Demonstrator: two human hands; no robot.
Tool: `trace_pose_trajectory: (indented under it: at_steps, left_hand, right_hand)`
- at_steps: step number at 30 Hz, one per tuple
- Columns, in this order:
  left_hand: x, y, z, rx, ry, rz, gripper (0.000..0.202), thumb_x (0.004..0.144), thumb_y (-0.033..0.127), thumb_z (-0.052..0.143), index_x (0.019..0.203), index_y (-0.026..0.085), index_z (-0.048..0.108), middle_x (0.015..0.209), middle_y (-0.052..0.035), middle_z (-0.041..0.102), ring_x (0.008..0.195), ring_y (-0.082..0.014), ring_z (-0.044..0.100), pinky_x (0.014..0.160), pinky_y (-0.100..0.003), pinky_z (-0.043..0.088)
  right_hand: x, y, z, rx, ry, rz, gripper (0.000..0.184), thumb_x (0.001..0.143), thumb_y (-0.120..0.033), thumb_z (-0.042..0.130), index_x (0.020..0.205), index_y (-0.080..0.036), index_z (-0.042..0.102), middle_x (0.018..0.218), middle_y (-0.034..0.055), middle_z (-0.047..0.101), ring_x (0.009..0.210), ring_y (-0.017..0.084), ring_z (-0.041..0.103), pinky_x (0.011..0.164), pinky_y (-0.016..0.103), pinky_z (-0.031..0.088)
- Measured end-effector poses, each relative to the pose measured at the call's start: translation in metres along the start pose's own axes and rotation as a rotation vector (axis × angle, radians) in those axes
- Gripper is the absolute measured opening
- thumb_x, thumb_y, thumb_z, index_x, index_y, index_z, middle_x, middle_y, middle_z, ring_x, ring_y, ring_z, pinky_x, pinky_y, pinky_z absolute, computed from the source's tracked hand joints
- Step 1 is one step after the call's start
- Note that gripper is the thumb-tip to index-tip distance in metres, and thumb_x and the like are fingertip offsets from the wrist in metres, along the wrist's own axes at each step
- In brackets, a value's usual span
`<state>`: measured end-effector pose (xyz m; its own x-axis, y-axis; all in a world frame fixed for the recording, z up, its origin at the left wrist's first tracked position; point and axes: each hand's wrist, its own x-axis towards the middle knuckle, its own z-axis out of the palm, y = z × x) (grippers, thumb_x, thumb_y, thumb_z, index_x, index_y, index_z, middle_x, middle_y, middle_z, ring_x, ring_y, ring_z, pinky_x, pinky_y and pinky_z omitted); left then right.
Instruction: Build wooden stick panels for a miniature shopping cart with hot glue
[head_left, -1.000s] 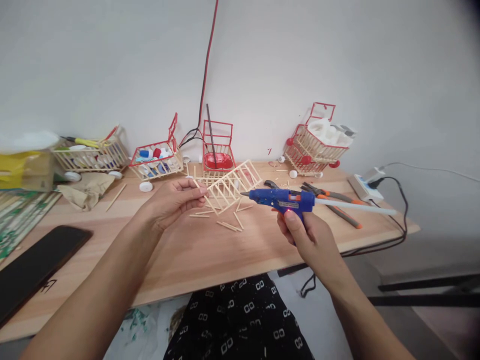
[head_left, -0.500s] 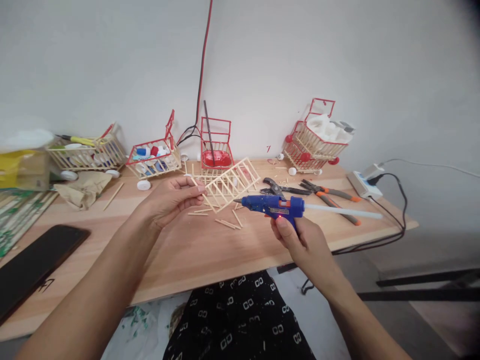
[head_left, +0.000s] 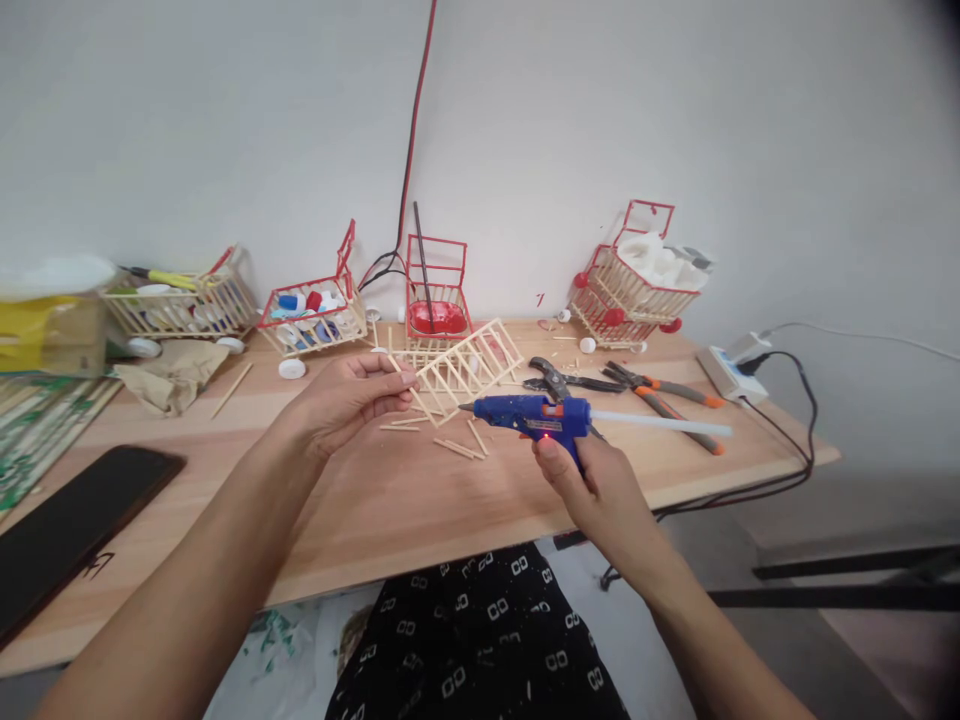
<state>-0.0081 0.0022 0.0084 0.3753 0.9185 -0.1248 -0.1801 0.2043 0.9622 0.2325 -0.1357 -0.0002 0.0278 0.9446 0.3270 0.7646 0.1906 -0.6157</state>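
Note:
My left hand (head_left: 349,397) pinches the corner of a pale wooden stick frame (head_left: 466,368), a ladder-like lattice held tilted above the wooden table (head_left: 390,500). My right hand (head_left: 596,485) grips a blue glue gun (head_left: 531,414) with a red light lit on its handle and a white glue stick poking out the back. The gun's nozzle points left, close to the frame's lower edge. Several loose sticks (head_left: 457,448) lie on the table under the frame.
Small stick carts stand along the wall: one with bottle caps (head_left: 313,316), a red one (head_left: 436,300), one with white pieces (head_left: 634,280), another at the left (head_left: 180,305). Pliers (head_left: 660,395) lie right of the gun. A power strip (head_left: 726,368) and black phone (head_left: 67,525) sit at the sides.
My right hand has carried the glue gun left and slightly down, bringing the nozzle nearer to the stick frame. My left hand has stayed almost still with the frame.

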Motion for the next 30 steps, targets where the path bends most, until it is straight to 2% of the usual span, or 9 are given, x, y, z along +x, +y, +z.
trace_pose_trajectory:
  at_steps: [16, 19, 24, 30]
  left_hand:
    - [-0.001, 0.001, 0.001, 0.002, 0.007, -0.011, 0.019, 0.063, 0.015, 0.080, 0.064, 0.011, 0.062, 0.074, -0.0017, 0.066, 0.056, -0.0052, 0.060, 0.057, -0.016, 0.054]
    - [-0.001, 0.001, 0.002, 0.005, 0.000, -0.013, 0.018, 0.062, 0.014, 0.080, 0.065, 0.011, 0.063, 0.072, -0.0014, 0.066, 0.056, -0.0055, 0.060, 0.057, -0.016, 0.054]
    - [-0.001, 0.000, 0.001, 0.029, -0.018, -0.018, 0.020, 0.062, 0.017, 0.081, 0.065, 0.011, 0.062, 0.072, -0.0020, 0.066, 0.058, -0.0065, 0.061, 0.060, -0.017, 0.054]
    - [-0.001, -0.002, 0.003, 0.028, -0.032, -0.040, 0.021, 0.059, 0.016, 0.082, 0.065, 0.011, 0.063, 0.072, -0.0008, 0.066, 0.058, -0.0067, 0.062, 0.060, -0.018, 0.055]
  right_hand:
    - [0.001, 0.001, -0.001, -0.049, 0.044, -0.002, 0.036, 0.094, -0.047, 0.039, 0.078, -0.019, 0.056, 0.059, 0.0020, 0.055, 0.056, 0.018, 0.052, 0.054, 0.027, 0.037]
    - [0.002, 0.002, -0.002, -0.022, 0.068, 0.030, 0.036, 0.093, -0.048, 0.040, 0.080, -0.019, 0.057, 0.060, 0.0025, 0.056, 0.057, 0.018, 0.053, 0.055, 0.028, 0.038]
    - [0.009, 0.002, -0.003, 0.058, 0.136, 0.070, 0.039, 0.094, -0.049, 0.038, 0.096, -0.017, 0.060, 0.070, 0.0052, 0.062, 0.062, 0.019, 0.057, 0.056, 0.029, 0.040]
    - [0.020, -0.003, 0.004, 0.029, 0.150, 0.022, 0.039, 0.093, -0.050, 0.037, 0.091, -0.018, 0.060, 0.064, 0.0045, 0.059, 0.062, 0.021, 0.057, 0.057, 0.030, 0.041]
